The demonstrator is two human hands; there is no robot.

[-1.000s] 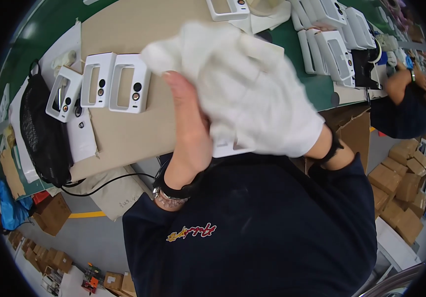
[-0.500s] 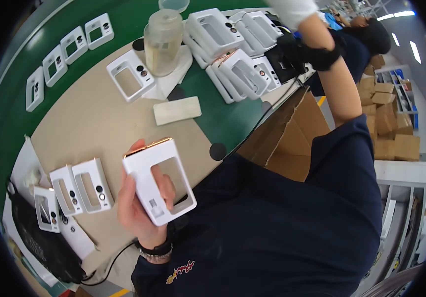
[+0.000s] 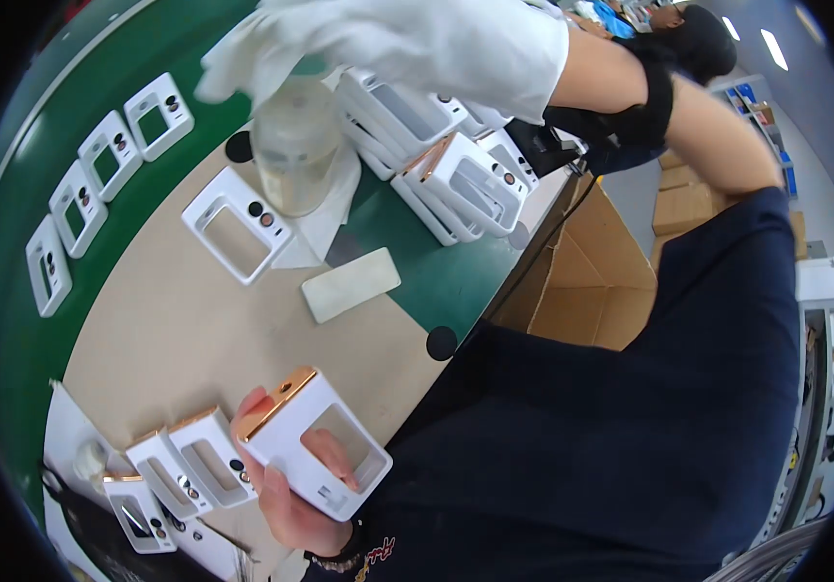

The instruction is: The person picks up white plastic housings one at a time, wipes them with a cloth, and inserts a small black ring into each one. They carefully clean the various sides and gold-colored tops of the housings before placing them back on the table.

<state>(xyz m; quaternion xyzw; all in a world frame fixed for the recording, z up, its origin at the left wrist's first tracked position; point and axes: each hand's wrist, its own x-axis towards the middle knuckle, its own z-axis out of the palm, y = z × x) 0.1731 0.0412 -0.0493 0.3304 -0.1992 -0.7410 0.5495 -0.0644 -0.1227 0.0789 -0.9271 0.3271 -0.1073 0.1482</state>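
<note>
Nearest me, my left hand (image 3: 286, 485) still grips the white frame (image 3: 315, 441), fingers curled through its window, unmoved from half a second ago; farther off, my right hand (image 3: 388, 44) now clutches a white cloth (image 3: 272, 53) above the plastic jar (image 3: 293, 145)

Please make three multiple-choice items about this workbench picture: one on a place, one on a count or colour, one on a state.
1. Where is the clear plastic jar?
A. on the bench beside a white frame
B. inside the cardboard box
C. in the left hand

2. How many white frames lie in the row on the green mat at far left?
A. one
B. four
C. nine

3. What does the left hand do?
A. rests empty
B. holds a white frame
C. grips a cable

Answers: 1 A, it stands on white paper there; 2 B, four show; 3 B, fingers pass through its window.
</note>
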